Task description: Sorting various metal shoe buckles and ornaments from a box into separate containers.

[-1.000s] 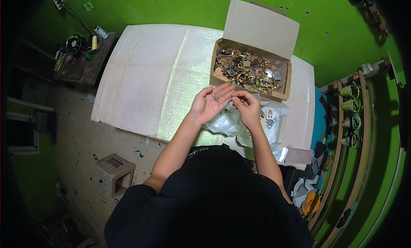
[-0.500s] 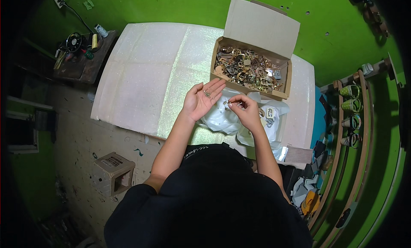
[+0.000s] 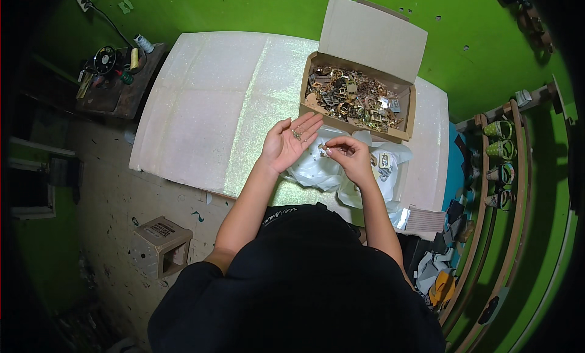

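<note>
a: what sits at the far left?
b: a small dark side table carrying thread spools.
a: and lower down?
b: a little cardboard box on the floor. curved wooden racks stand to the right, against a green wall.

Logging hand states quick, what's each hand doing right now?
Left hand: open, palm up, small metal pieces resting on it.
Right hand: fingertips pinched on a small metal piece above the white plastic bag.
</note>
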Demonstrator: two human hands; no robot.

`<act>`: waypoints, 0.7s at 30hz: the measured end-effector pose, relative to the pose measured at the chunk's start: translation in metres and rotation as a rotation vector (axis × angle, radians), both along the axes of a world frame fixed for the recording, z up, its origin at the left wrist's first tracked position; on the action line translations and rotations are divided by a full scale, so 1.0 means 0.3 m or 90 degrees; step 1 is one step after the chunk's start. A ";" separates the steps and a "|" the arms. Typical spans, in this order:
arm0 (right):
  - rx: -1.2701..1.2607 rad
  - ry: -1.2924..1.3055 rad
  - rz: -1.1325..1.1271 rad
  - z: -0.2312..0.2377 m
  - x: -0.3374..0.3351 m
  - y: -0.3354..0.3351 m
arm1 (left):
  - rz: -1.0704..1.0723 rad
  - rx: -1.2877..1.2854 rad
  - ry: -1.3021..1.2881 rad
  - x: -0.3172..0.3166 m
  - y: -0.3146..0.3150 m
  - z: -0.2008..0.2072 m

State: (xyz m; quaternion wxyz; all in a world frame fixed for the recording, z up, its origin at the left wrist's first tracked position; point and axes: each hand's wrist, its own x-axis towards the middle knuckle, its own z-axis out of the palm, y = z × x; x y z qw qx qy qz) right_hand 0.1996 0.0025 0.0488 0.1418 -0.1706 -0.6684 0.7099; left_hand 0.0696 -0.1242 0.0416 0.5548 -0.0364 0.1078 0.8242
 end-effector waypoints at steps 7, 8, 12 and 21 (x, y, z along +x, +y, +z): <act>-0.006 -0.018 0.013 0.000 0.002 0.003 | 0.001 -0.003 0.009 0.000 0.006 0.004; -0.006 -0.018 0.013 -0.004 0.003 0.005 | 0.001 -0.003 0.009 -0.001 0.007 0.005; 0.116 -0.019 0.002 -0.024 0.001 0.014 | -0.005 0.014 0.001 -0.004 0.010 0.003; 0.246 -0.040 -0.011 0.025 -0.001 0.003 | -0.015 0.016 -0.001 0.012 0.020 0.009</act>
